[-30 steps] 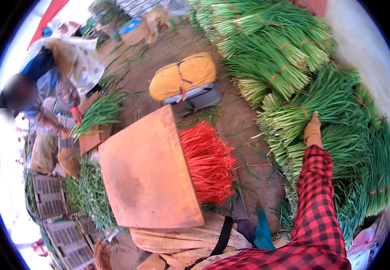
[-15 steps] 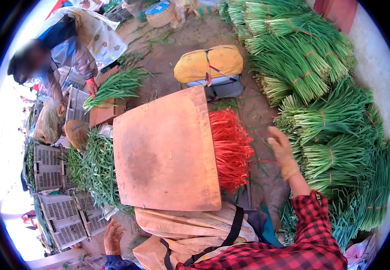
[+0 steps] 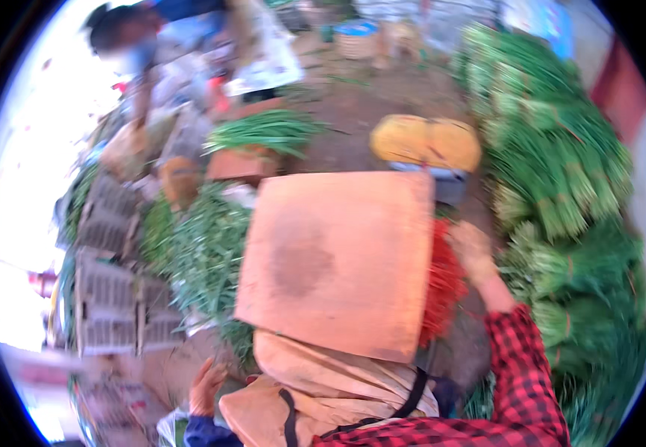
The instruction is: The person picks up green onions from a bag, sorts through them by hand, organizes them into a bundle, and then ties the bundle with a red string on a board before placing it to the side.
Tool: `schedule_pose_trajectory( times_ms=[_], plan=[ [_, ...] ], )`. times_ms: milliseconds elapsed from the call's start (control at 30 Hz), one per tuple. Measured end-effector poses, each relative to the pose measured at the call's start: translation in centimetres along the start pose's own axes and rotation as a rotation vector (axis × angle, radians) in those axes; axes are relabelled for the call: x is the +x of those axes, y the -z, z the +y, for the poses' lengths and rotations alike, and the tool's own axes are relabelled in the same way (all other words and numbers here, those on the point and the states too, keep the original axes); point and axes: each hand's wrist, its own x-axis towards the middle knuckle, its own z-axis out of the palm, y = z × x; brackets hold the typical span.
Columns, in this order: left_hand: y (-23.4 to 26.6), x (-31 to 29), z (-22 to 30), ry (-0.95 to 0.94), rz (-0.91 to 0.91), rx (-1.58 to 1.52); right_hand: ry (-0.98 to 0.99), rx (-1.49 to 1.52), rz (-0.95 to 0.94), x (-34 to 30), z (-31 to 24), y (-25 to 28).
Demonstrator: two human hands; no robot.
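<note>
A bare wooden board (image 3: 338, 246) lies in front of me, a dark stain on its middle. Bright red strips (image 3: 440, 290) stick out in a bundle along its right edge. At the far end of those strips is my right hand (image 3: 473, 252), in a yellowish glove; motion blurs its fingers, and whether they hold a strip cannot be made out. My left hand (image 3: 207, 386) is low, left of the tan apron (image 3: 308, 372), with fingers apart and nothing in them. Left of the board lies a heap of loose green stalks (image 3: 207, 246).
Tied green bundles (image 3: 561, 156) are piled along the right. A yellow padded bundle (image 3: 426, 141) sits on a grey block beyond the board. Grey plastic crates (image 3: 106, 298) stand at left. A person (image 3: 188, 30) bends at far left, near green stalks (image 3: 263, 132) on a reddish box.
My view has swung, so the scene sits further right and lower. My right hand has come in from beside the green bundles to the red strips. The other person's hand has left the stalks.
</note>
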Motion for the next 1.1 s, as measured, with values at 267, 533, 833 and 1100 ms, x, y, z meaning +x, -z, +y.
schedule_pose_trajectory(
  times_ms=[267, 533, 833, 1100],
  plan=[
    [-12.2, 6.5, -0.2, -0.924, -0.319, 0.951, 0.090, -0.304, -0.055, -0.4, 1.7, 1.1],
    [-16.9, 4.5, 1.1, -0.667, -0.343, 1.313, -0.501, -0.150, -0.094, -0.6, 7.4, -0.3],
    [-17.1, 5.2, 0.6, -0.721, -0.319, 1.307, -0.636, 0.584, 0.598, -5.5, 22.9, 13.4],
    [-15.9, 5.9, -0.7, -0.893, -0.326, 1.088, 0.434, 0.067, 0.257, 5.8, -9.5, 16.0]
  ],
)
